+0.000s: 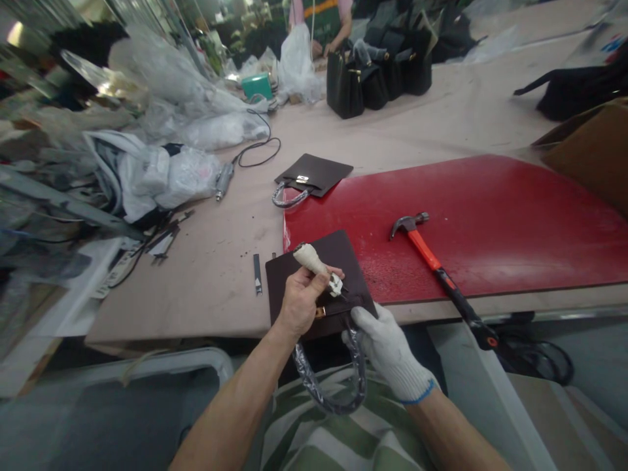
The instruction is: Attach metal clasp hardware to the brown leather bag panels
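Note:
My bare left hand is closed round an awl with a thick, white-wrapped handle. Its thin tip points down and right toward a dark brown handbag panel; whether it touches the panel I cannot tell. My right hand, in a white knit glove with a blue hem, grips the panel's near right edge, thumb on top and other fingers partly hidden. A plastic-wrapped bag handle loops from this edge toward my lap. Beside my left hand, a small gold clasp shows on the panel.
Right of the panel, a claw hammer lies on a red board. A second brown panel with a wrapped handle lies farther back. A small cutter blade is at left. Black handbags stand near another person.

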`<state>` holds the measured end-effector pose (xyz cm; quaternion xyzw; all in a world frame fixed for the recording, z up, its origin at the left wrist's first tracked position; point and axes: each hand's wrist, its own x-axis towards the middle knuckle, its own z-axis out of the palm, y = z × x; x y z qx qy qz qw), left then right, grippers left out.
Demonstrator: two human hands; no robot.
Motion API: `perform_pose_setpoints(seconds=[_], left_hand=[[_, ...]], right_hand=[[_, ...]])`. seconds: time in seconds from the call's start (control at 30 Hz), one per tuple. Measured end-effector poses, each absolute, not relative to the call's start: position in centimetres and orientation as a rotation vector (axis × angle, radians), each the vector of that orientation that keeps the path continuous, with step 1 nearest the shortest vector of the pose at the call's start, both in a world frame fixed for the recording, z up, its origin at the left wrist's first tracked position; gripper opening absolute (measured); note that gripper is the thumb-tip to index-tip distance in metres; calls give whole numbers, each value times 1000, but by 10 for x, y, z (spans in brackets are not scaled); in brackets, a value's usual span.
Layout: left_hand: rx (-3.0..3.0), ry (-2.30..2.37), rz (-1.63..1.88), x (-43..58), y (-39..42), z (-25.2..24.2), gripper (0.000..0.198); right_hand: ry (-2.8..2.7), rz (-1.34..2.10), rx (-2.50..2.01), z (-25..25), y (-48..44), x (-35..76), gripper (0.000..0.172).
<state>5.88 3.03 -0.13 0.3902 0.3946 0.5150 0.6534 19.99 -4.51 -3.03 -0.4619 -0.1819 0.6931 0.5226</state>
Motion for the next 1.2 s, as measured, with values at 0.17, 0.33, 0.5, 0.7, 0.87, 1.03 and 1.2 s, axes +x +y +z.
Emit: perform_pose_setpoints(seconds=[0.17, 0.33, 0.5, 0.7, 0.87, 1.03, 1.2], left_hand=[[910, 922, 1128, 51, 25, 2, 41], [957, 947, 1108, 45, 22, -2, 39], [967, 938, 1109, 42, 23, -6, 36], [1011, 981, 1113, 43, 23, -5, 38], [1141, 1086, 1094, 43, 20, 5, 39], [1159, 1105, 1080, 43, 22, 9, 42], [1166, 1112, 1095, 43, 23, 10, 43]], right_hand=[[-436, 1702, -1080, -33, -46, 198, 48], [-403, 1721, -1078, -35, -45, 192, 48], [-380, 1726, -1111, -38, -44, 191, 49], [-405, 1720, -1122, -39, -44, 190, 46], [-539, 1710, -1104, -30, -42, 195, 38], [-782, 1677, -1129, -22, -40, 206, 27], [-770, 1617, -1159, -27, -38, 205, 31]])
